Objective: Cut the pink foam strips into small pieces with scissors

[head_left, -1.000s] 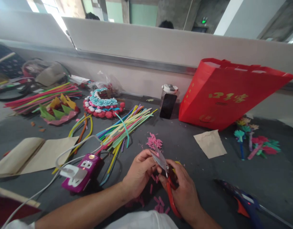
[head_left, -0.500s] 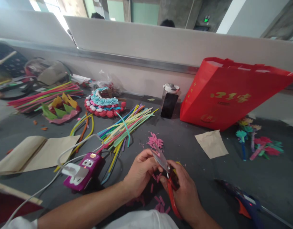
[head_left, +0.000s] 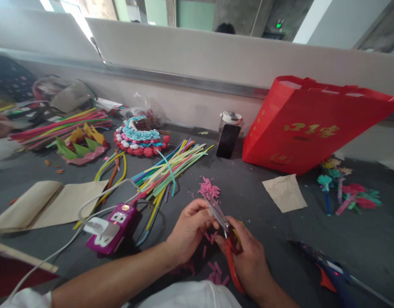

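Note:
My right hand [head_left: 248, 256] grips red-handled scissors [head_left: 224, 233], their metal blades pointing up and left. My left hand [head_left: 188, 229] is closed in a pinch right beside the blades; what its fingertips hold is hidden. Small pink cut pieces [head_left: 214, 273] lie on the dark table under my hands, and a pile of pink pieces [head_left: 208, 188] sits just beyond the blade tips.
A bundle of coloured strips [head_left: 169, 169] lies left of centre. A purple power strip [head_left: 111, 229] with white plug and cable is near left. Brown paper [head_left: 45, 205], a red bag [head_left: 309, 124], a phone against a bottle [head_left: 227, 139], a glue gun [head_left: 325, 267], craft flowers [head_left: 347, 190].
My hands and the scissors have stayed in place, with only a slight shift of the view. A blurred hand of another person has appeared at the far left edge.

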Demonstrator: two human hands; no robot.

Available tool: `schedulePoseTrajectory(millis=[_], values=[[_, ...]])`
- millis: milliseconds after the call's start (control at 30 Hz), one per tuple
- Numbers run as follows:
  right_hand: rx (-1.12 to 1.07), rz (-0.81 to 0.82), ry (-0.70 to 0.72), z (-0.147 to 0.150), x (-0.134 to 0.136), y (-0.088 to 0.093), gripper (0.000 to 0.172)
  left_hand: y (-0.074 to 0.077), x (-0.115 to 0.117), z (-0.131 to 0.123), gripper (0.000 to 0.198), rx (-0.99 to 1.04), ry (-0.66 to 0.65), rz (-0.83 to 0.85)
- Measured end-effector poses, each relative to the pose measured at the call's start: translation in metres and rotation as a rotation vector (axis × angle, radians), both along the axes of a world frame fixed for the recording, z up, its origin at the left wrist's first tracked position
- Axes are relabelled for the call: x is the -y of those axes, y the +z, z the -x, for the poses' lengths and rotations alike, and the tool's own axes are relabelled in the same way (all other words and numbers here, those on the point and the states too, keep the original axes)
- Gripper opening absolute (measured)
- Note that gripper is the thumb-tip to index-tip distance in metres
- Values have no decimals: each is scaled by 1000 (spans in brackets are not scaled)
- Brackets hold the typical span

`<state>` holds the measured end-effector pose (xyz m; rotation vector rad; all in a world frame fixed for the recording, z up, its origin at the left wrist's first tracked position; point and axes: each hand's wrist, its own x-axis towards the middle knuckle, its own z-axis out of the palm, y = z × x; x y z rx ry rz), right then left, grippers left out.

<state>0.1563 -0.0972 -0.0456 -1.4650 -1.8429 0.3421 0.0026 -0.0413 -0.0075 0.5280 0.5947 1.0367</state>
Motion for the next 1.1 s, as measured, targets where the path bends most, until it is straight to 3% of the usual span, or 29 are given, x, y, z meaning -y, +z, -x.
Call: schedulePoseTrajectory(millis=[333,800,1100], values=[[26,31,10,-2,1,0,42,-1,0,0,11,-6,-3,-20],[17,-44,11,-1,2,-3,43,-2,2,0,9,-18,-43,-29],[77,51,38,-3,-2,12,45,-2,1,0,13,-29,-32,-7]])
